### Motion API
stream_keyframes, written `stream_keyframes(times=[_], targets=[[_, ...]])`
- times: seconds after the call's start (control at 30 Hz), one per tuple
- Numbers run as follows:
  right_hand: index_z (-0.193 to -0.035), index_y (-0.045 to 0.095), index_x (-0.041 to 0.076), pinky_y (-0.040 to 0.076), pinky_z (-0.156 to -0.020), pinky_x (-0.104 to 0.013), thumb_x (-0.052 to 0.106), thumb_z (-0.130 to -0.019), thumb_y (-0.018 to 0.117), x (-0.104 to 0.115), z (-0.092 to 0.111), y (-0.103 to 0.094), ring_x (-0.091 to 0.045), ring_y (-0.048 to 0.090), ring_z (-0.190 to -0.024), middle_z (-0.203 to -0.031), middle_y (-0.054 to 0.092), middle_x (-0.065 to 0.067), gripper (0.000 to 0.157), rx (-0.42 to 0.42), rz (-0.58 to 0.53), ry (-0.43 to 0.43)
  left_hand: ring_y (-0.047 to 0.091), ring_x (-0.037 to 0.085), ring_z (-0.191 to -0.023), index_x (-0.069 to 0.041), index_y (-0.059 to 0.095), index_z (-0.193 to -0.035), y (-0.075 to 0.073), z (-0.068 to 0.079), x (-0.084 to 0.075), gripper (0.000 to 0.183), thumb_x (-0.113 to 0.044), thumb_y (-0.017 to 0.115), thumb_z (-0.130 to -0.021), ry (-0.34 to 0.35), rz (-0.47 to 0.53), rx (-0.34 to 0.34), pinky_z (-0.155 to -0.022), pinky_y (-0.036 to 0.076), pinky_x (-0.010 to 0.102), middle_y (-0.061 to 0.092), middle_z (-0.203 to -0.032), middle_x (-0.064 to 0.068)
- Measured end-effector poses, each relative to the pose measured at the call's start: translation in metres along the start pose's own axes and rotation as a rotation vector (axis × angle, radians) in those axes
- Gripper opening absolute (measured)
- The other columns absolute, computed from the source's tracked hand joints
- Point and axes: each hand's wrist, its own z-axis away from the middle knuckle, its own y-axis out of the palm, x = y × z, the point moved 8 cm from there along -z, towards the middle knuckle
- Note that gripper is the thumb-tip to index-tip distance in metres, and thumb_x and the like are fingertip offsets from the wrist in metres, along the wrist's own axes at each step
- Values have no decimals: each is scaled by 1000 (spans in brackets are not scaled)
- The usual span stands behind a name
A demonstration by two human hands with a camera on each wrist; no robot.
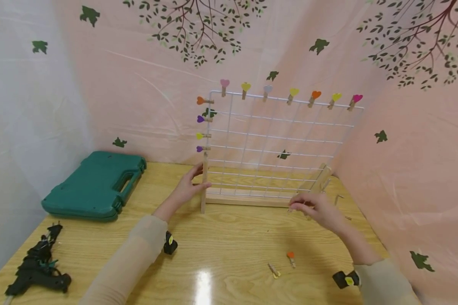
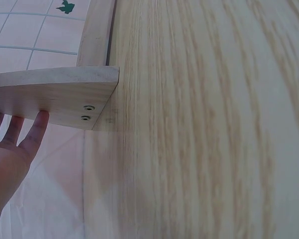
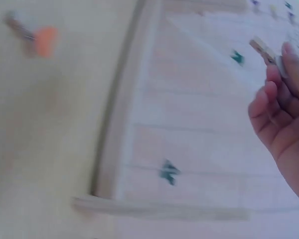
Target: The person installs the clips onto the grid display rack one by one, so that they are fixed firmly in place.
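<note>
A white wire grid (image 1: 267, 140) stands upright in a wooden frame (image 1: 248, 198). Heart-topped clothespins line its top edge, and more of them, including an orange one (image 1: 200, 100), are clipped down its left edge. My left hand (image 1: 187, 185) holds the frame's left side board (image 2: 55, 94), fingertips against the outer face and thumb on the other side. Between thumb and fingers, my right hand (image 1: 316, 207) pinches a small wooden clothespin (image 3: 263, 51), in front of the frame's lower right part. Its heart is mostly hidden by the fingers.
Two loose clothespins, one with an orange heart (image 1: 291, 255) and one with a yellow heart (image 1: 275, 271), lie on the table nearer me. At the left are a green plastic case (image 1: 95, 182) and a black glue gun (image 1: 38, 271). A hex key (image 1: 338, 197) lies beyond my right hand.
</note>
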Motion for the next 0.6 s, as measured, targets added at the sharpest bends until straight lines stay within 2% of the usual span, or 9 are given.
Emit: stream_keyframes(times=[0.13, 0.2, 0.27, 0.37, 0.5, 0.6], targets=[[-88, 65, 2, 39, -44, -17, -8, -81, 56, -1, -8, -46, -8, 46, -50, -70, 58, 4, 15, -182, 7, 48, 29, 30, -128, -17, 25, -141, -1, -3, 6, 73, -20, 66, -80, 4, 20, 1, -93, 42, 45, 34, -139, 12], [-87, 64, -2, 36, -42, -17, -9, -82, 55, -2, -10, -70, -8, 44, -49, -64, 53, 3, 13, -277, 26, 70, 29, 30, -128, -19, 25, -141, -1, -5, 12, 73, -21, 66, -80, 13, 15, -3, -93, 42, 45, 34, -139, 11], [-87, 65, 1, 34, -41, -16, -2, -84, 56, -2, -11, -95, -6, 44, -49, -61, 51, 2, 10, -384, 94, 103, 29, 29, -129, -21, 25, -141, -1, -8, 18, 73, -22, 66, -80, 25, 1, -7, -92, 43, 45, 34, -139, 9], [-86, 67, 1, 28, -36, -15, 3, -83, 60, -2, -10, -131, -3, 43, -45, -58, 53, 1, 8, -576, 136, 126, 30, 26, -128, -26, 25, -140, -1, -11, 25, 72, -24, 66, -81, 34, -23, -21, -92, 44, 43, 34, -139, 6], [-90, 68, -4, 34, -36, -10, 5, -81, 63, -7, -7, -167, -4, 46, -42, -65, 62, 6, 14, -821, 68, 143, 31, 24, -128, -28, 26, -139, -1, -12, 28, 72, -27, 66, -80, 34, -23, -29, -91, 45, 41, 35, -138, 4], [-91, 69, -2, 40, -41, -8, 10, -80, 64, -8, -5, -183, -2, 47, -41, -71, 65, 10, 17, -967, 81, 135, 31, 24, -128, -29, 26, -139, -1, -12, 28, 72, -28, 66, -79, 29, -25, -29, -91, 45, 41, 35, -138, 4]])
